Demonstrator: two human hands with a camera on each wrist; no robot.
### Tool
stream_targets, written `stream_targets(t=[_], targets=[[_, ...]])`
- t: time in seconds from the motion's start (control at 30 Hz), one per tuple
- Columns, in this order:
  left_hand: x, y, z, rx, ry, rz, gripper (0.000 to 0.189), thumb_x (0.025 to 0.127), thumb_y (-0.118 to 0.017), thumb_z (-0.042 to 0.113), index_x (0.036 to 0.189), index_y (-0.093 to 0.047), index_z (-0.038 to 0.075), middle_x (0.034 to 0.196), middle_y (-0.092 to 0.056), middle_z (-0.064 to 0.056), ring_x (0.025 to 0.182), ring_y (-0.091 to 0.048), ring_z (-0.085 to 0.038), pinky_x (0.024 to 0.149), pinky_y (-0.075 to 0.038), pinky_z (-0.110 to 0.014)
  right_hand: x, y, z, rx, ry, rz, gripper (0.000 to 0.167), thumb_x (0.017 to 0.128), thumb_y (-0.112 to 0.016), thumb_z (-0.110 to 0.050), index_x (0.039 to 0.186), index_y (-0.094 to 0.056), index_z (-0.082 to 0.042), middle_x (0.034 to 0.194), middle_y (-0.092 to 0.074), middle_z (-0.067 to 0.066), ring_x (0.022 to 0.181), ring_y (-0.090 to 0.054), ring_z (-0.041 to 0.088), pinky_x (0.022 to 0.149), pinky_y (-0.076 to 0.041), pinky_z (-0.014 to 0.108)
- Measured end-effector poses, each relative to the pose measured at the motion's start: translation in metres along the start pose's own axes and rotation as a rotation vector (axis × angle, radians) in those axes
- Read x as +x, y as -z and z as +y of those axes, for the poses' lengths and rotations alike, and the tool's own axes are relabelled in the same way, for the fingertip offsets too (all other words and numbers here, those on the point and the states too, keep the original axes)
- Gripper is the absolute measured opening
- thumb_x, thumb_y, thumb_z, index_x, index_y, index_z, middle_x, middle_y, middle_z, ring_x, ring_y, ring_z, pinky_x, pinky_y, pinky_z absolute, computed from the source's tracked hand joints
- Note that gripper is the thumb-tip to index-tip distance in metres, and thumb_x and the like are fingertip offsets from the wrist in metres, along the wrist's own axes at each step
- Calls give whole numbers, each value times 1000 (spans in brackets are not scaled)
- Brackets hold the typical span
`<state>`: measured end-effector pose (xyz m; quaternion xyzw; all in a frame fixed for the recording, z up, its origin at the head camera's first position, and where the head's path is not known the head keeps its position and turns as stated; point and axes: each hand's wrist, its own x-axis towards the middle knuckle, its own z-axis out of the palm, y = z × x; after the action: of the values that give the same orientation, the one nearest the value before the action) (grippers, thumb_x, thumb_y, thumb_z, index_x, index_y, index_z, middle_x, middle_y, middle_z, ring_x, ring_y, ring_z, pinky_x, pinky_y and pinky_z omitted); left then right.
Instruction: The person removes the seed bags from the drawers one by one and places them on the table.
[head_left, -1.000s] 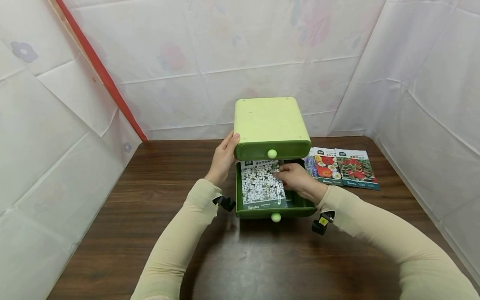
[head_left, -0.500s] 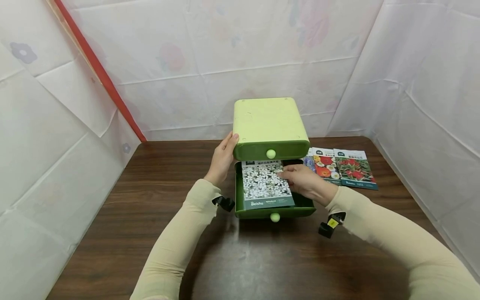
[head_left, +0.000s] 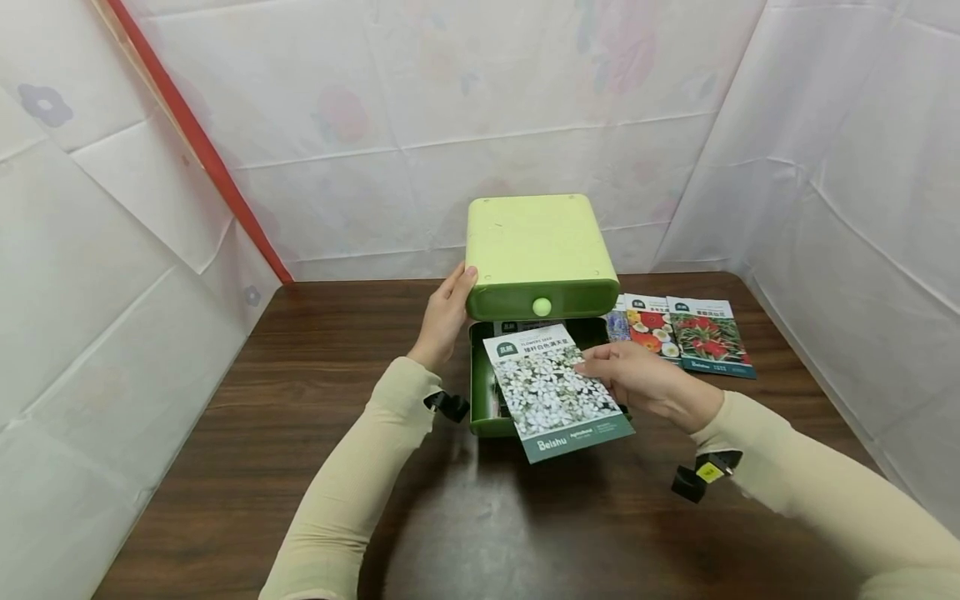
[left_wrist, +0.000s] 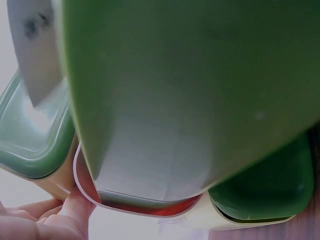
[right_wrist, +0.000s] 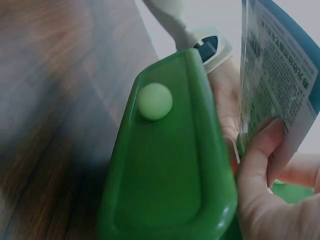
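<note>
A small cabinet (head_left: 540,237) with a pale yellow-green shell and dark green drawer fronts stands near the back of the table. Its lower drawer (head_left: 486,428) in the head view is pulled out. My left hand (head_left: 441,323) rests along the cabinet's left side, thumb at the front corner. Between thumb and fingers, my right hand (head_left: 651,379) pinches the right edge of a flower seed packet (head_left: 555,392) with white blossoms. The packet is tilted above the drawer, its lower end past the drawer front. The right wrist view shows the packet's printed back (right_wrist: 277,65). Part of another packet (head_left: 512,327) shows inside the drawer.
Right of the cabinet, overlapping seed packets lie on the table: one with red flowers (head_left: 708,337), one with mixed blooms (head_left: 651,325), one purple-blue (head_left: 618,323), partly hidden. A further closed drawer (left_wrist: 265,185) appears in the left wrist view. White sheeting (head_left: 450,108) encloses the table.
My right hand has lifted the white-blossom packet up out of the drawer, drawing it towards me and to the right, and it has turned askew. My left hand stays on the cabinet.
</note>
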<state>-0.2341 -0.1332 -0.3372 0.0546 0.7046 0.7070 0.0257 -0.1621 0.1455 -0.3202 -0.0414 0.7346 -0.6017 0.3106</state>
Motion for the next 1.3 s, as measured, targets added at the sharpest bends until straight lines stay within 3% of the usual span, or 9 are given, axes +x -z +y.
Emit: stream_targets(t=[0.07,0.2,0.33,0.5,0.6,0.73,0.9,1.13,1.3], targets=[[0,0,0,-16,3,-7,70,99,-47,56,157,-23,25,161,-28,-1,133,-52,-24,108,-45,-44,-7,0,-1,0,-6,-15,37,101,-54,-19,129,-51,6,59,-44,-11,50,-38,3,56,-41,20],[-1,1,-1,-15,-5,-12,70,99,-47,56,157,-23,25,161,-29,-1,134,-51,-23,109,-44,-45,-23,1,-7,-25,35,-9,43,101,-55,-19,133,-47,7,60,-47,-11,49,-41,2,52,-42,18],[0,2,-2,-13,-6,-16,72,98,-47,58,157,-23,25,159,-33,-2,132,-52,-23,108,-45,-47,-40,9,-15,-106,106,94,52,101,-55,-22,142,-40,6,53,-32,-13,42,-24,3,43,-27,20],[0,3,-3,-12,2,-13,72,97,-47,59,157,-23,27,158,-35,-1,132,-52,-20,107,-46,-45,-50,28,-18,-84,192,193,32,103,-53,-25,121,-46,-1,71,-39,-11,46,-23,6,43,-23,28],[0,3,-3,-7,2,-2,71,97,-47,60,156,-25,29,159,-32,1,133,-51,-20,107,-46,-43,-51,42,-15,14,224,211,22,103,-52,-25,111,-45,-5,84,-48,-8,52,-37,5,46,-35,26],[0,3,-3,-8,-6,2,69,97,-48,60,156,-27,29,161,-30,2,133,-51,-21,107,-47,-43,-50,61,-9,148,220,292,22,101,-56,-27,110,-47,-9,89,-59,-8,70,-57,5,59,-52,23],[-1,2,-4,-18,-3,-2,69,97,-48,60,155,-28,29,160,-29,2,132,-52,-21,106,-47,-44,-45,85,3,227,216,396,12,100,-57,-25,107,-56,-15,85,-65,-11,72,-61,4,60,-53,23],[1,1,-5,-25,4,2,70,97,-48,59,156,-27,28,161,-27,3,134,-50,-20,107,-46,-43,-29,107,34,210,115,425,8,104,-49,-26,107,-51,-18,84,-60,-14,71,-60,2,62,-53,23],[1,0,-4,-20,12,17,71,97,-49,59,156,-27,27,163,-22,5,137,-47,-19,109,-45,-41,-16,110,58,154,72,434,17,105,-46,-25,101,-53,-11,98,-54,-1,69,-52,1,61,-50,21]])
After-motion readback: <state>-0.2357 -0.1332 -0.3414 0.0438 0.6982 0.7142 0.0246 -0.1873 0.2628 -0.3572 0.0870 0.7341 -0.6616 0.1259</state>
